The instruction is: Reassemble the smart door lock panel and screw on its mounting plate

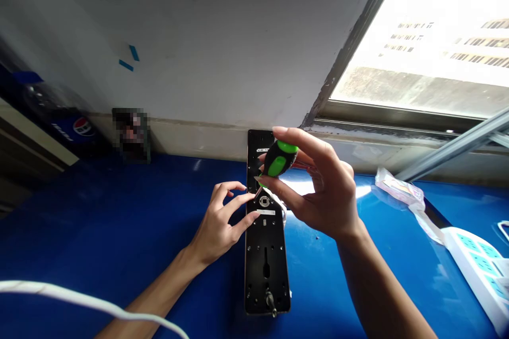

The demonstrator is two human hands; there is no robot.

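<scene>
A long black lock panel (265, 265) lies on the blue table, its far end by the wall. It has screw holes, a round fitting (264, 201) near the middle and a metal post (271, 303) at the near end. My right hand (326, 185) grips a short green-and-black screwdriver (279, 160) by its handle. The screwdriver tilts, its shaft pointing down at the panel just above the round fitting; the tip is partly hidden by fingers. My left hand (220, 225) rests at the panel's left edge, fingers apart, index fingertip near the screwdriver's tip and thumb beside a white label.
A white power strip (473, 270) and a clear plastic packet (400, 188) lie on the right. A white cable (79, 302) crosses the lower left. A Pepsi bottle (66, 116) stands at the back left. Behind the table (159, 222) are the wall and a window (429, 53).
</scene>
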